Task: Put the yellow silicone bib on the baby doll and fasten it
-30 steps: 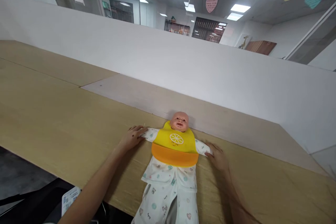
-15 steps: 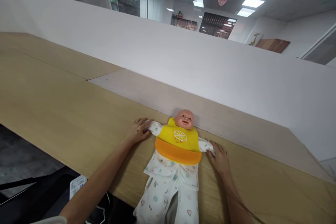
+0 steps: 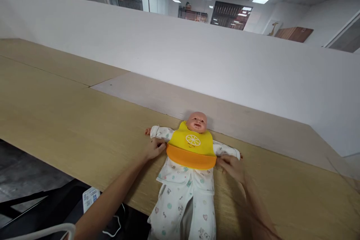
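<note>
A baby doll (image 3: 197,122) lies on its back on the wooden table (image 3: 62,120), its head toward the white wall. It wears a white patterned sleepsuit (image 3: 182,198) and a yellow and orange bib (image 3: 191,148). My left hand (image 3: 154,148) rests against the doll's side just under its outstretched sleeve, next to the bib's edge, fingers curled. My right hand (image 3: 232,167) lies under the other sleeve near the bib's right corner, blurred by motion. Both doll arms stretch out sideways, with the small hands showing at the cuffs.
A white partition wall (image 3: 197,60) runs along the table's far edge. Below the near edge sit a dark chair and a white labelled object (image 3: 90,198) with a cable. Paper hearts hang from the ceiling.
Both my hands have slid inward from the sleeve cuffs toward the doll's body, uncovering the cuffs. The camera has tilted down a little.
</note>
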`<state>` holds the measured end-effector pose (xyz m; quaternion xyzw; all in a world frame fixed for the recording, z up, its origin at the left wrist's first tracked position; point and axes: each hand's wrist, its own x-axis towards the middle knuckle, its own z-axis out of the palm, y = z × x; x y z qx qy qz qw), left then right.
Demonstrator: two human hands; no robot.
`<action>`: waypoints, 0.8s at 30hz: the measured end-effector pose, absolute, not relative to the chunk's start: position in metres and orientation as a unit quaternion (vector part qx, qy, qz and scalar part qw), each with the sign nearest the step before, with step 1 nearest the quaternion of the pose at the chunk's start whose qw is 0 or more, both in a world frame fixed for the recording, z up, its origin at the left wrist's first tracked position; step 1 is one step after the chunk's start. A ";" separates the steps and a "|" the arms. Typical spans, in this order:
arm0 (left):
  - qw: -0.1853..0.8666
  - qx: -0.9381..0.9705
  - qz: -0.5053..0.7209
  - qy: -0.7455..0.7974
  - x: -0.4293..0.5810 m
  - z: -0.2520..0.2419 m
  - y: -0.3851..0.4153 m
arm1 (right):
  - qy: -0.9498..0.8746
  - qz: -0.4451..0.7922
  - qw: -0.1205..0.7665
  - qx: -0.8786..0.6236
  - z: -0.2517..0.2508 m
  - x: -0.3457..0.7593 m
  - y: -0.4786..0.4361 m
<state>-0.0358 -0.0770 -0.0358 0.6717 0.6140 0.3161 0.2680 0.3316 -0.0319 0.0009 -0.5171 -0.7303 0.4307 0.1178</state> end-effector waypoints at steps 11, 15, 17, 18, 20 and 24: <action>0.605 0.589 0.235 0.482 -0.033 -0.021 -0.090 | -0.664 0.618 0.000 -0.420 -0.012 0.301 -0.049; 0.632 0.585 0.213 0.461 -0.021 -0.017 -0.095 | -0.641 0.642 0.039 -0.418 -0.019 0.299 -0.052; 0.632 0.586 0.212 0.461 -0.018 -0.020 -0.094 | -0.634 0.650 0.064 -0.414 -0.023 0.297 -0.053; 0.630 0.588 0.207 0.462 -0.017 -0.021 -0.094 | -0.631 0.655 0.084 -0.408 -0.024 0.296 -0.054; 0.625 0.597 0.194 0.464 -0.019 -0.023 -0.092 | -0.626 0.667 0.123 -0.384 -0.026 0.294 -0.054; 0.618 0.604 0.182 0.469 -0.025 -0.026 -0.091 | -0.621 0.682 0.130 -0.364 -0.025 0.294 -0.053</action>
